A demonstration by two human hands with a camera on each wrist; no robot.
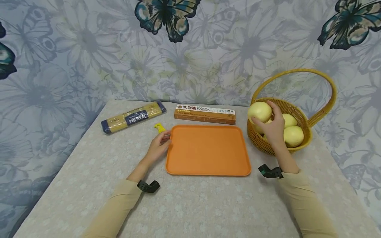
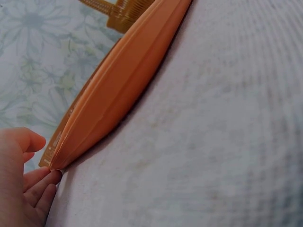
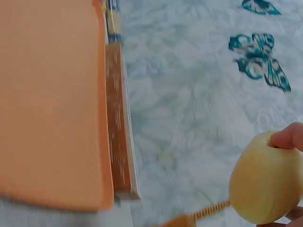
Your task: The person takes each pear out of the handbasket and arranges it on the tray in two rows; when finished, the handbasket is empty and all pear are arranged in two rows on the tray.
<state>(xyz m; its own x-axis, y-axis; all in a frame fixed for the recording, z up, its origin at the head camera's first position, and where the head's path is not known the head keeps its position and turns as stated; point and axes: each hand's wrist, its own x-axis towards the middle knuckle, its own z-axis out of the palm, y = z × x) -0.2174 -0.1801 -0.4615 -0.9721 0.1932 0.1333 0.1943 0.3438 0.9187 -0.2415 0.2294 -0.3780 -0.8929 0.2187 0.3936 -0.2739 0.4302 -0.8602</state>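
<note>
My right hand (image 1: 274, 127) holds a round pale yellow pear (image 1: 259, 112) at the left rim of the wicker basket (image 1: 308, 142). In the right wrist view the thumb (image 3: 289, 137) presses by the hollow at its top, with other fingers underneath. More pale yellow pears (image 1: 293, 136) lie inside the basket, partly hidden by the hand. At the left edge of the orange tray (image 1: 208, 150), my left hand (image 1: 159, 145) rests with its fingertips touching the rim. The left wrist view shows its lower fingers (image 2: 45, 191) against the tray's corner, the upper ones apart from it.
Behind the tray lies a brown and white pasta box (image 1: 204, 115). A bag of spaghetti (image 1: 133, 118) lies at the back left. Beyond my left hand, a small yellow object (image 1: 159, 127) is partly covered. A patterned cloth wall (image 1: 190, 72) stands behind the table; the basket's tall handle (image 1: 297, 70) arches up.
</note>
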